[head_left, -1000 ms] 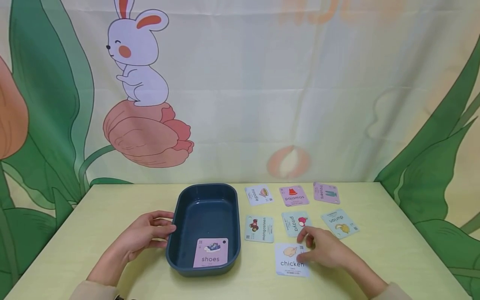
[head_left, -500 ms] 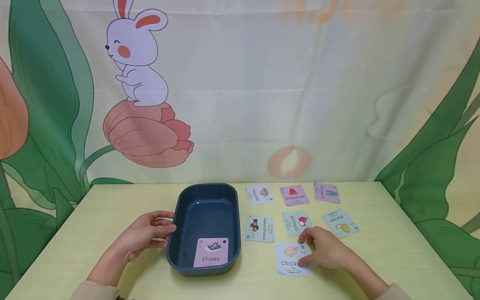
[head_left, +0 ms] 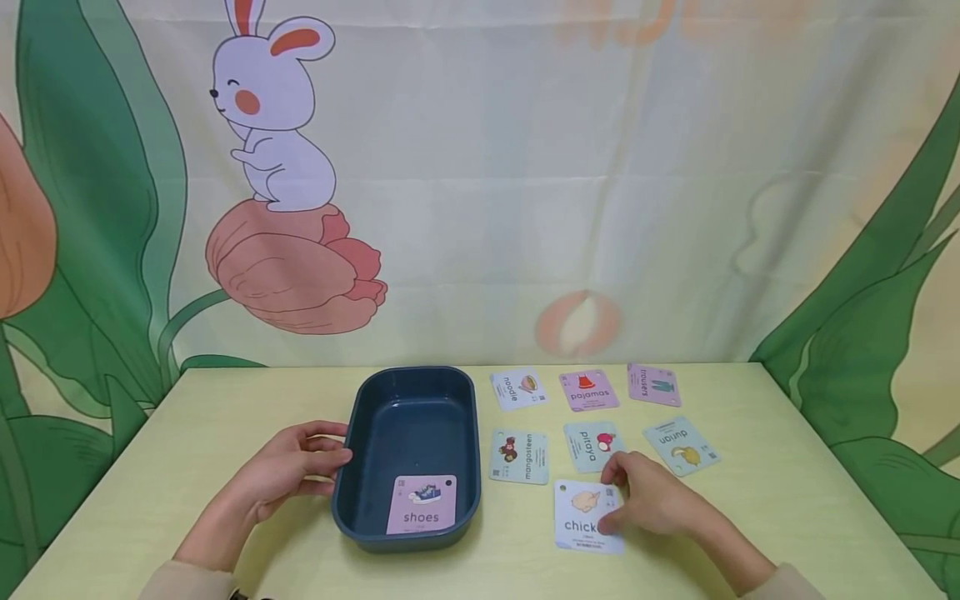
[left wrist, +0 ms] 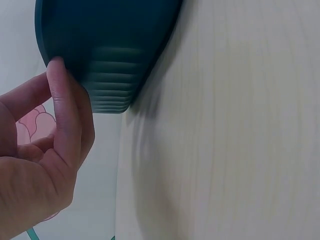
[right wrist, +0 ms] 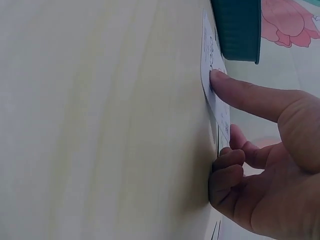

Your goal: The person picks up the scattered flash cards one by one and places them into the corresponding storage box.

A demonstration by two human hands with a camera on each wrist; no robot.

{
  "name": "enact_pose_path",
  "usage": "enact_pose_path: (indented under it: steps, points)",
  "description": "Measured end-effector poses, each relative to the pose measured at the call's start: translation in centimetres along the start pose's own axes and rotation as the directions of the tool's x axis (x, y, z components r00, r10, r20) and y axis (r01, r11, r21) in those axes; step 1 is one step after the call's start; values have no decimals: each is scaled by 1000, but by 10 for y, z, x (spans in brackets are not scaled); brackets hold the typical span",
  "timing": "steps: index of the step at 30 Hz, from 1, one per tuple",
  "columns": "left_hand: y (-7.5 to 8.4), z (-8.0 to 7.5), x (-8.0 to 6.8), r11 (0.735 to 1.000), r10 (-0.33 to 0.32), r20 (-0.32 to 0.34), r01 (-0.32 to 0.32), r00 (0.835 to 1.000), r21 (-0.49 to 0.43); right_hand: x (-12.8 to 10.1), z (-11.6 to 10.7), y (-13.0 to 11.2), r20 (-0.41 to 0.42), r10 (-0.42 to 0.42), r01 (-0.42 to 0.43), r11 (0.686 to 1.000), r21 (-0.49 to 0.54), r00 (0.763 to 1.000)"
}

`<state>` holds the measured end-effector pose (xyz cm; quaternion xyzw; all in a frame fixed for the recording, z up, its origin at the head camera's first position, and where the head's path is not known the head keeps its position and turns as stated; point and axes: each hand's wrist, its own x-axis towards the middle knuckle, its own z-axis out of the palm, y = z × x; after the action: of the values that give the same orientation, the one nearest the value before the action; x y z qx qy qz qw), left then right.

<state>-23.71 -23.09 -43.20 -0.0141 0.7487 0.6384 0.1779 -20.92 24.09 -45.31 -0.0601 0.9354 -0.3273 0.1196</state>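
Note:
A dark blue rectangular tub (head_left: 408,543) stands left of the cards, with a pink "shoes" card (head_left: 420,517) leaning inside its near end. My left hand (head_left: 288,467) grips the tub's left rim, thumb over the edge and fingers along the outer wall (left wrist: 112,75). To the right of the tub, my right hand (head_left: 656,496) pinches the white "chicken" card (head_left: 573,527) at its right side. In the right wrist view the thumb lies on the card's printed face (right wrist: 206,55), fingertips are at its edge, and the card tilts slightly off the table.
Beyond the right hand lie cards for mangosteen (head_left: 517,458), pitaya (head_left: 587,450) and durian (head_left: 681,446). Behind them are noodle (head_left: 517,390), pajamas (head_left: 587,392) and trousers (head_left: 652,386). A printed curtain (head_left: 480,183) hangs at the pale table's (head_left: 255,400) back edge.
The chicken card has shifted slightly right and away from me, its far edge rising a little, as my right thumb and fingers closed on it. The left hand and tub have stayed put.

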Motion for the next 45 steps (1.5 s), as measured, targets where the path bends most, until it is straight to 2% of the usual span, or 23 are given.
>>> enact_pose_path:
  steps: [12,21,34,45]
  points:
    - [1,1,-1,1000,-4,-12,4,1000,3,-1,-3,2,-4,-16,16,993,116,1000]
    - [0,-1,0,1000,9,1,-9,1000,-6,1,-7,5,-46,-26,38,960,277,999]
    - [-3,-1,-2,1000,6,20,-6,1000,-11,3,-7,7,-44,59,-38,926,376,997]
    - [-2,-1,-1,1000,25,24,-25,999,-11,4,-14,8,-30,58,-38,888,459,998]
